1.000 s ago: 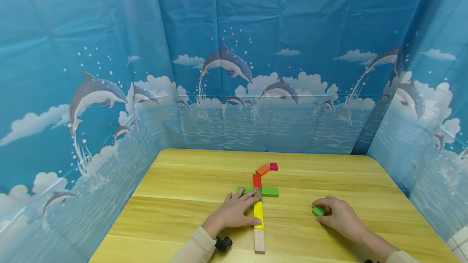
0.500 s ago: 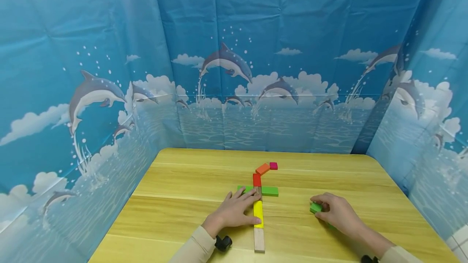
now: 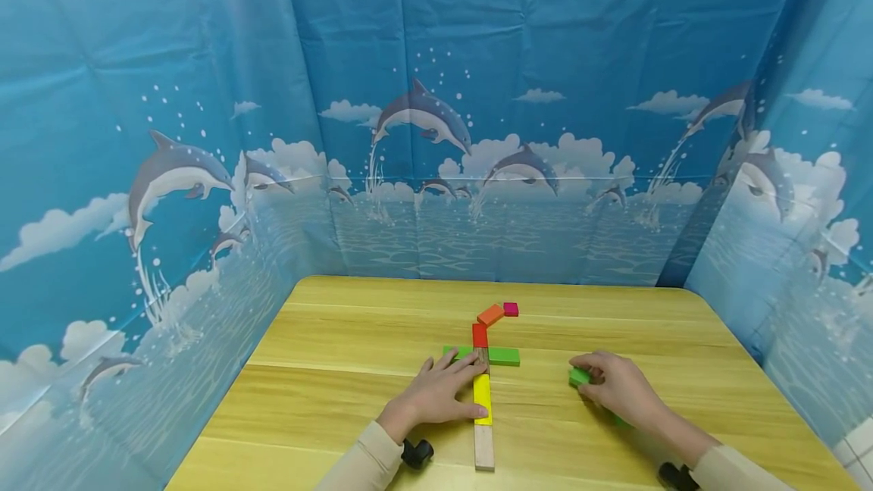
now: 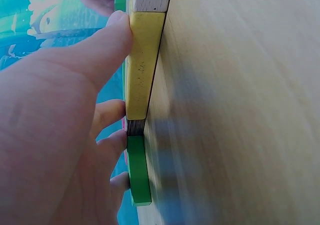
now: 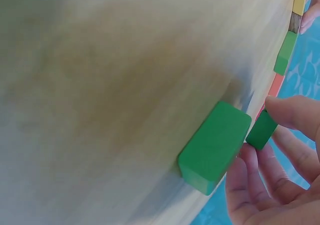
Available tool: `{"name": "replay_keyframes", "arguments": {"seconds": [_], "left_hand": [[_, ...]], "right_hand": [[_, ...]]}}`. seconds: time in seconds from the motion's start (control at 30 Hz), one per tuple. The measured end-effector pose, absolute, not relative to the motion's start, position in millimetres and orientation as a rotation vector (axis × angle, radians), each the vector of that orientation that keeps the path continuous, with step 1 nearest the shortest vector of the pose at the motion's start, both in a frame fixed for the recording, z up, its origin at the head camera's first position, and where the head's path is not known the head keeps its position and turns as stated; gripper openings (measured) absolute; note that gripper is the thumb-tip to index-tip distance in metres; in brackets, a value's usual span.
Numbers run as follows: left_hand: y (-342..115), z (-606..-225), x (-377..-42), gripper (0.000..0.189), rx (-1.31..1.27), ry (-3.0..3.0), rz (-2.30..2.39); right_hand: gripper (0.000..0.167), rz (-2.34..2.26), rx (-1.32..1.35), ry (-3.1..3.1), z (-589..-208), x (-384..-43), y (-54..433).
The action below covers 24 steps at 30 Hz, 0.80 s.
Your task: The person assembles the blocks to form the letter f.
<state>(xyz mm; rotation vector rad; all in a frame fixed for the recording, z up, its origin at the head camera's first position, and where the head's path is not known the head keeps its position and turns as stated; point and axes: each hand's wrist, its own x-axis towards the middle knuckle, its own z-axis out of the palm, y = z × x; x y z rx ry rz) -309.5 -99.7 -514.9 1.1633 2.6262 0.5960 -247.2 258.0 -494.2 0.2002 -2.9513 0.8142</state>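
My left hand (image 3: pixel 436 394) lies spread over a line of flat wooden blocks. Its thumb touches the yellow block (image 3: pixel 482 398), and its fingers reach the dark brown block (image 4: pixel 135 127) and the left green block (image 4: pixel 139 170). My right hand (image 3: pixel 624 392) pinches a small green block (image 3: pixel 579 376) between thumb and fingers, right of the line. Another green block (image 5: pixel 215 147) lies on the table beside that hand's lower fingers, mostly hidden under the hand in the head view.
Up the line come a red block (image 3: pixel 480 335), an orange block (image 3: pixel 490 315) set aslant and a small magenta block (image 3: pixel 511 309). A green block (image 3: pixel 504 357) sticks out right, and a pale wood block (image 3: pixel 483 448) ends the line nearest me. Dolphin-print curtains (image 3: pixel 464 233) surround the table (image 3: pixel 355 324).
My right hand has moved left and a little away from me with the small green block. More of the other green block shows beneath it. The left hand has stayed in place.
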Motion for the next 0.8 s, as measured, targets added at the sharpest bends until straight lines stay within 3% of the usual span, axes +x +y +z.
{"name": "replay_keyframes", "arguments": {"seconds": [0.8], "left_hand": [[-99, -516, -313, 0.08, 1.178, 2.631, 0.571]], "right_hand": [[0.042, 0.87, 0.206, -2.84, -495, -287, 252]]}}
